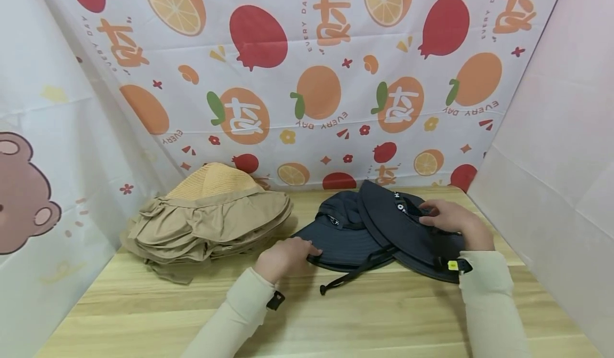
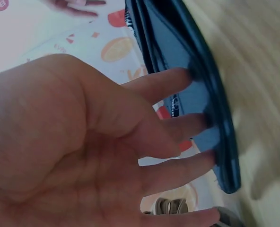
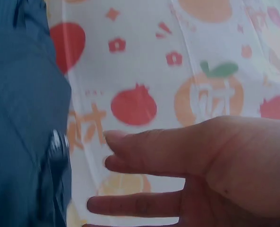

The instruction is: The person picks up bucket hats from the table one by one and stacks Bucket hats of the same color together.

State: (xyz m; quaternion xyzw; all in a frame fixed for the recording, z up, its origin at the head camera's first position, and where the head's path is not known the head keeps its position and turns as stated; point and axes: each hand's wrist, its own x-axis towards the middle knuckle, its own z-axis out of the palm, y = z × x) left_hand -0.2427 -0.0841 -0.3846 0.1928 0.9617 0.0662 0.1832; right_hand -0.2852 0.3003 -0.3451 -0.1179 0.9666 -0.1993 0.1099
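Two dark brimmed sun hats overlap at the right of the table in the head view. The navy hat (image 1: pixel 342 241) lies on the left, its black chin cord (image 1: pixel 355 275) trailing to a toggle over the wood. Partly over it, the darker hat (image 1: pixel 398 225) leans with white lettering near its crown. My left hand (image 1: pixel 285 257) reaches the navy brim (image 2: pixel 208 90), fingers spread and fairly straight, their tips at its surface. Above the darker hat is my right hand (image 1: pixel 451 219); its extended fingers (image 3: pixel 135 203) have nothing between them in the right wrist view, beside dark fabric (image 3: pixel 26 109).
At the left stands a stack of tan ruffled sun hats (image 1: pixel 211 225) with a straw-coloured crown on top. A fruit-print curtain (image 1: pixel 307 81) hangs behind the wooden table (image 1: pixel 336 326), and pale cloth walls (image 1: pixel 561 161) close off both sides.
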